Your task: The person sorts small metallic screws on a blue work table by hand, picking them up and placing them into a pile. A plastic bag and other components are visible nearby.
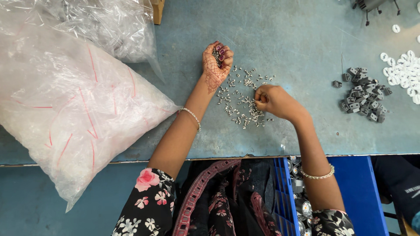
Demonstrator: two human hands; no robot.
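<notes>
Screws point(245, 102), tiny and silvery, lie scattered on the blue surface point(306, 52) between the two hands. They look light, hard and slippery, apt to roll, so I judge they are best pinched one at a time by the shank or scooped into a cupped palm. The left hand point(217, 61), at 12 o'clock of the heap, is curled palm-up around a small bunch of them. The right hand point(273, 99), at 3 o'clock, has its fingertips pressed together on the pile, seemingly pinching one.

A big clear bag point(65, 109) of pale parts lies at 9 o'clock. Grey clips point(363, 96) and white rings point(402, 72) sit loose at 3 o'clock. A blue crate point(284, 192) at 6 o'clock holds round metal parts.
</notes>
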